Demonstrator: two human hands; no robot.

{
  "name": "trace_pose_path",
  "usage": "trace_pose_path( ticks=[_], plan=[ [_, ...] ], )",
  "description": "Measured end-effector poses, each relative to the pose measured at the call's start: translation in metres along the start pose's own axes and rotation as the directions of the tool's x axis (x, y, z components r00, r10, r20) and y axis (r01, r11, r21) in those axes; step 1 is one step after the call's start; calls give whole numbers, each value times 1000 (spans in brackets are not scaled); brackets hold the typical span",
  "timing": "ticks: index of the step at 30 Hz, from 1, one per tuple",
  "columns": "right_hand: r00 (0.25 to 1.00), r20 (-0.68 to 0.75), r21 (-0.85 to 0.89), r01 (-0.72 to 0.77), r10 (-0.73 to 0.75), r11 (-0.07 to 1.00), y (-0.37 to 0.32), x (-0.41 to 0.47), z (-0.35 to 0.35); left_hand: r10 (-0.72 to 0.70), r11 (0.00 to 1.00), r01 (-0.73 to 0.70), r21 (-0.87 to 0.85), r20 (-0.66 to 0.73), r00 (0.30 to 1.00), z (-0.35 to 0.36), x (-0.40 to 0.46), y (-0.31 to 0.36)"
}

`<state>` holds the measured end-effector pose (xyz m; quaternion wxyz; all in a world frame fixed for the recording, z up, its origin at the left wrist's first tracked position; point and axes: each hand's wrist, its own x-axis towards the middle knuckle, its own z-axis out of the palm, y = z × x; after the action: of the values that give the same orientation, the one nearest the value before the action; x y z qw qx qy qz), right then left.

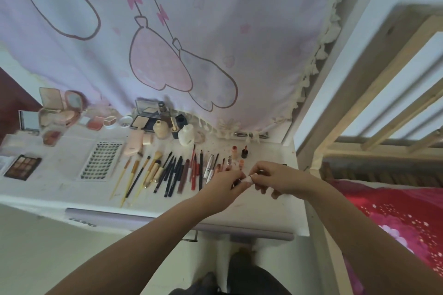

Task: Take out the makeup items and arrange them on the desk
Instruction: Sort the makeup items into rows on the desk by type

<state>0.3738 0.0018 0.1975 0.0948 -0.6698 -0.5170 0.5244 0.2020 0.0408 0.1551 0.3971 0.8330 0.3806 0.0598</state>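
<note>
Head view: a white bench [251,206], smudged and matte, carries rows of makeup. Slim brushes [141,172] with pale wooden handles and dark pencils [176,173] lie side by side near its middle, with red and silver tubes to their right. A dark square eyeshadow palette [22,166] sits at the left. Beside it lies a flat lash tray [100,160] whose top edge reads "KOYO". Open compacts [60,109] and rounded cream bottles [161,129] line the back, under a soft pink printed curtain [167,31].

Above the bench's right part, the left hand [221,190] and right hand [279,178] meet, fingers curled. Both pinch one small pale item [248,180] between them, too small and blurred to identify.
</note>
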Motion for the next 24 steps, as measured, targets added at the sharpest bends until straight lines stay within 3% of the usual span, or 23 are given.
trace_pose_path(
  ticks=[6, 11, 14, 18, 24],
  plan=[
    [1000, -17, -56, -26, 25, 998, -11, -2, -4, 32, 999, -31, 22, -45, 998, -5, 1, -1],
    [998, 7, 48, 60, -61, 997, -6, 2, -12, 45, 999, -46, -15, -59, 997, -9, 3, 0],
    [1000, -6, 120, -3, 3, 993, -7, 5, -14, 52, 999, -53, -5, -71, 996, -10, 8, 1],
    [998, -68, 59, -11, 15, 998, -8, 12, -15, 34, 999, -35, -2, -70, 997, -10, 15, 1],
    [997, -57, 189, -41, 53, 981, -6, 16, -20, 30, 999, -32, -31, -84, 996, -15, 19, -3]
  ],
)
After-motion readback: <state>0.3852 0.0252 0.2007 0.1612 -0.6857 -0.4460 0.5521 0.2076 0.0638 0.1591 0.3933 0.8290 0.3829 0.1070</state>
